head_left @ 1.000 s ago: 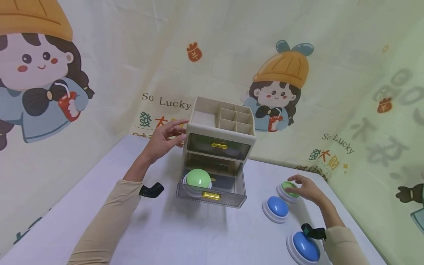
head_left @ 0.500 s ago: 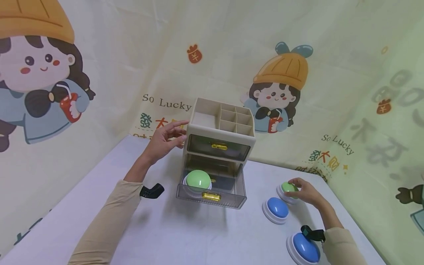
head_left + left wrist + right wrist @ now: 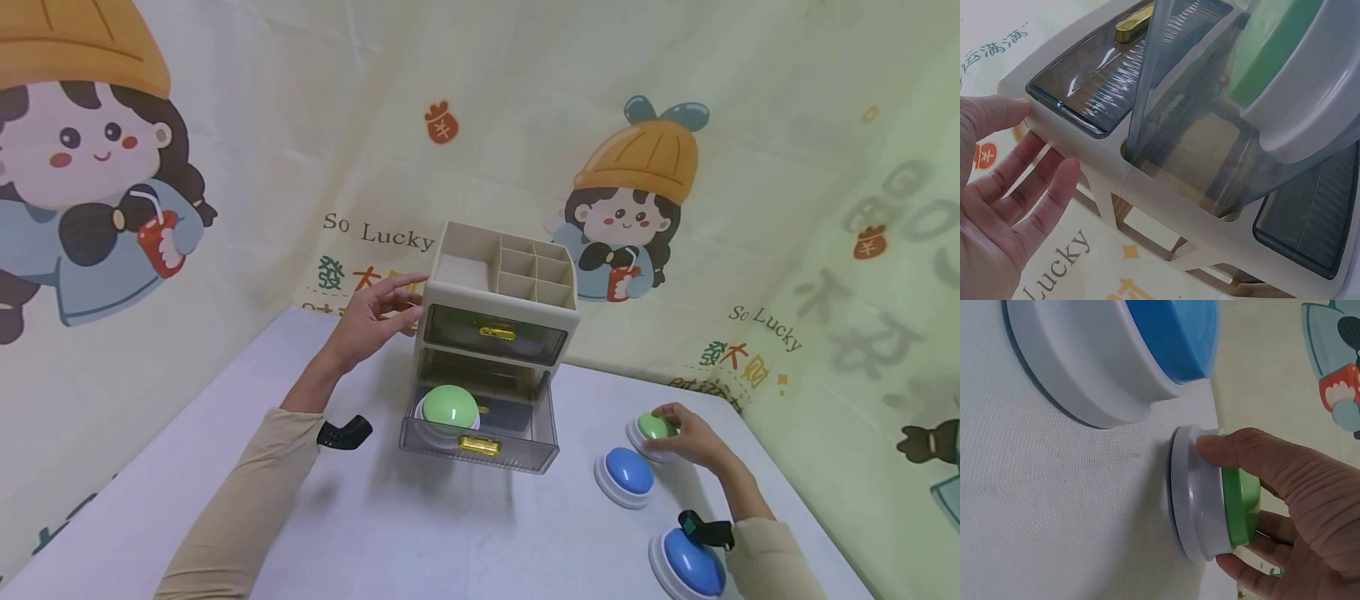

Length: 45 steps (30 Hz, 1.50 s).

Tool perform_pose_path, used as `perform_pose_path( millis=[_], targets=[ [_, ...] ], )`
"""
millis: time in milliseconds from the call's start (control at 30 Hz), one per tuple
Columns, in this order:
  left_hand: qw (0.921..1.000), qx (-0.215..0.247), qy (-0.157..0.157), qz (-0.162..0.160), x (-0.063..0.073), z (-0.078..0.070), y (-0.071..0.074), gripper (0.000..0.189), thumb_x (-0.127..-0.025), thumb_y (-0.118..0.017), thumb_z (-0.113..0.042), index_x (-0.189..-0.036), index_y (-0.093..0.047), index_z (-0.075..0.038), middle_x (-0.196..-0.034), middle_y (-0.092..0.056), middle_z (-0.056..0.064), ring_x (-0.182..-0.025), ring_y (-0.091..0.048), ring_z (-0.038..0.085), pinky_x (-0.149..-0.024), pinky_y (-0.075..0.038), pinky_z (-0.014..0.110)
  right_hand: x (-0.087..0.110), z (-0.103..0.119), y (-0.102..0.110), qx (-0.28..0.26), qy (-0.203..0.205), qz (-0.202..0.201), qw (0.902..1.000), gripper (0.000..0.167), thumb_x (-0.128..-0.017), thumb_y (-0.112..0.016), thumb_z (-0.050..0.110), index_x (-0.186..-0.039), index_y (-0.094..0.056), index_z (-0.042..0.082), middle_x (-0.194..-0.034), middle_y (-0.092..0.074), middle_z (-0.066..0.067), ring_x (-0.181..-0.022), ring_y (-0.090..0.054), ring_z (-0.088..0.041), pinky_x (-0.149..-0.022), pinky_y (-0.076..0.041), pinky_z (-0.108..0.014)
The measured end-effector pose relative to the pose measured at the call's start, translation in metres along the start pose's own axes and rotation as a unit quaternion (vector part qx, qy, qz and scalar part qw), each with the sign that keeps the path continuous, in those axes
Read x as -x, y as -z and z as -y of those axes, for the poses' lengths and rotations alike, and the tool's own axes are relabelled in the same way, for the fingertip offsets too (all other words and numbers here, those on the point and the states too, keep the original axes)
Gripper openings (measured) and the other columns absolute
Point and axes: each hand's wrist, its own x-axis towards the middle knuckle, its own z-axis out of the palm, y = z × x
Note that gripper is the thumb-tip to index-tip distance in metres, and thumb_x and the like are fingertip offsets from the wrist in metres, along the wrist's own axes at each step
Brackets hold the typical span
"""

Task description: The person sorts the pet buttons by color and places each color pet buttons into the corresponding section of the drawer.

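The right hand [image 3: 693, 435], at the right of the head view, has closed in over the last second: a moment ago its fingertips hung loosely over the small round push button with a green dome and white plastic base [image 3: 655, 427]; now they pinch it narrowly. The work in hand seems to have passed from reaching to gripping. The button's place in the frame has barely changed, and whether it has left the white table [image 3: 450, 533] cannot be told. The left hand [image 3: 363, 329], left of centre, keeps its fingers spread against the cream plastic drawer organizer [image 3: 459, 292].

In the right wrist view, the gripped button lies right of centre, side-on, its thumb-held base glossy and stepped, its dome bright green and partly covered by the fingers.
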Motion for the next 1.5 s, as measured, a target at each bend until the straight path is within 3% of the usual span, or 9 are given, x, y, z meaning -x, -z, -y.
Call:
perform_pose_path(
  millis=[433, 933, 1333, 1500],
  targets=[
    [1.0, 0.003, -0.002, 0.001, 0.001, 0.0, 0.0, 0.05, -0.097, -0.067, -0.003, -0.145, -0.058, -0.011, -0.115, -0.068, 0.02, -0.1, -0.067, 0.019, -0.076, -0.062, 0.03, 0.004, -0.002, 0.001, 0.001, -0.002, -0.027, 0.9996, 0.071, -0.083, -0.085, 0.032, -0.132, -0.05, -0.006, -0.13, -0.056, -0.033, -0.118, -0.055, -0.045, -0.097, -0.05, -0.06],
    [1.0, -0.001, 0.0, 0.0, 0.002, -0.002, 0.0, 0.05, -0.097, -0.068, -0.003, -0.145, -0.057, -0.011, -0.115, -0.068, 0.02, -0.099, -0.068, 0.017, -0.076, -0.062, 0.029, 0.013, -0.009, 0.005, -0.083, -0.014, -0.029, 0.996, 0.073, -0.091, -0.077, 0.037, -0.142, -0.042, -0.002, -0.147, -0.046, -0.034, -0.135, -0.044, -0.051, -0.106, -0.042, -0.067],
    [1.0, 0.0, -0.007, 0.001, 0.001, -0.002, 0.0, 0.051, -0.097, -0.068, -0.003, -0.146, -0.057, -0.011, -0.115, -0.068, 0.02, -0.099, -0.068, 0.017, -0.076, -0.062, 0.029, 0.018, 0.009, 0.006, -0.089, 0.034, -0.061, 0.9936, 0.068, -0.089, -0.08, 0.033, -0.138, -0.047, -0.001, -0.142, -0.054, -0.03, -0.135, -0.045, -0.05, -0.102, -0.045, -0.064],
    [1.0, 0.001, -0.003, -0.001, 0.001, -0.002, -0.001, 0.05, -0.097, -0.068, -0.003, -0.146, -0.057, -0.011, -0.116, -0.068, 0.021, -0.1, -0.068, 0.017, -0.077, -0.062, 0.029, 0.021, 0.023, 0.008, -0.082, 0.062, -0.065, 0.9926, 0.066, -0.089, -0.081, 0.031, -0.137, -0.049, 0.0, -0.139, -0.057, -0.026, -0.131, -0.048, -0.047, -0.096, -0.05, -0.052]
  ],
)
